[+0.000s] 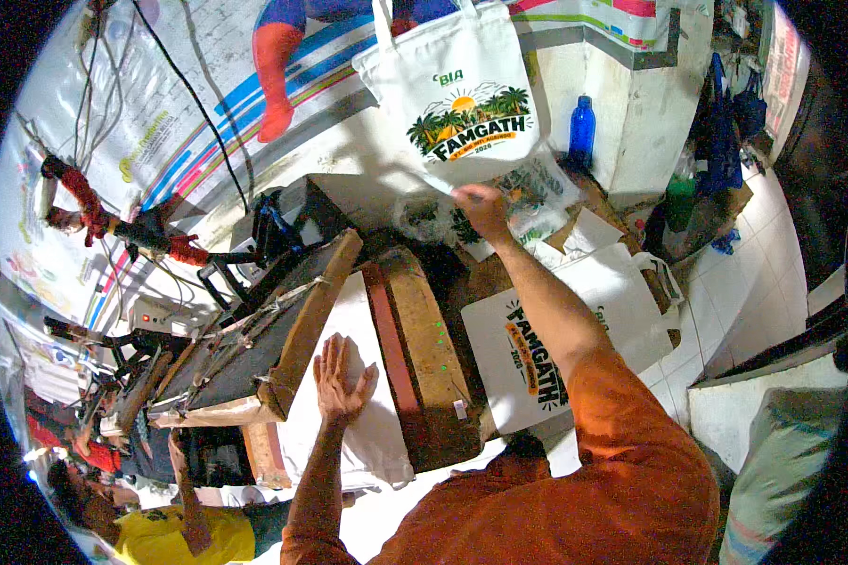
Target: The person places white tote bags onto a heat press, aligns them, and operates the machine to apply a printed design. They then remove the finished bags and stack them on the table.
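My left hand (341,379) lies flat with its fingers spread on a white cloth piece (353,443), which rests on a board beside a tilted wooden printing screen frame (278,377). My right arm reaches far forward. With closed fingers, my right hand (482,212) grips the bottom edge of a white tote bag (386,85) hanging at the wall, printed with palm trees and a sun. A second printed tote bag (594,330) lies flat under my right forearm, partly covered by it.
A blue bottle (582,132) stands in the far corner, near clear plastic wrapping (546,193). Frames, clamps and cables crowd the left side. Another person in a yellow shirt (184,537) is at lower left. A pale sack (782,471) stands at right.
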The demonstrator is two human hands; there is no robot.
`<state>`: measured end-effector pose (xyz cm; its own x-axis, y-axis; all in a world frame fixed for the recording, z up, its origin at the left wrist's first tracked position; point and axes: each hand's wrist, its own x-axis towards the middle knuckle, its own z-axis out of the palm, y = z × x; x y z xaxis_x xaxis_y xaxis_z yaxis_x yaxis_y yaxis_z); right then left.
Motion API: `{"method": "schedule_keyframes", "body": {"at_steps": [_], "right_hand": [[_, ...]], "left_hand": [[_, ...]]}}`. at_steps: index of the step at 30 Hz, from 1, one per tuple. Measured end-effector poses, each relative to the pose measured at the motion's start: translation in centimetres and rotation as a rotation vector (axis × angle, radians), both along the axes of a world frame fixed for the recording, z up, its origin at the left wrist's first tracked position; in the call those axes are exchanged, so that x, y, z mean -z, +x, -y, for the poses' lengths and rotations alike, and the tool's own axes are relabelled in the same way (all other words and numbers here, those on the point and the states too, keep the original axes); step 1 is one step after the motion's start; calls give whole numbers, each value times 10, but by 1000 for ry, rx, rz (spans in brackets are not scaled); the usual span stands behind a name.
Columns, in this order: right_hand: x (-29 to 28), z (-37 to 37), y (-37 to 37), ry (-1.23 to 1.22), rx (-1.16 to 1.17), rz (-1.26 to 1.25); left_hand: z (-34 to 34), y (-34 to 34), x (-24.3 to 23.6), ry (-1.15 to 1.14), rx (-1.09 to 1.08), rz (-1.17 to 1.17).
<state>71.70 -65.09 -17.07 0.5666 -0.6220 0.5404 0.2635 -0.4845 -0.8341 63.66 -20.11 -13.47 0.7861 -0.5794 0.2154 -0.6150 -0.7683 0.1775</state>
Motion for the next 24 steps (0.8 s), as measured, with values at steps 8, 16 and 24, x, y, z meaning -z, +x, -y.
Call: {"method": "schedule_keyframes", "body": {"at_steps": [8,16,24], "right_hand": [[-57,-114,-117,5,-76,-44],[-80,-271,-259,-358,-308,-97],[-61,-378,-331,-441,-436,-107]], "left_hand": [[-10,6,11,-11,19,-7],[-13,-92,-9,-1094,293,-883],[-117,-148,-7,-1382,-133,-1135]]}}
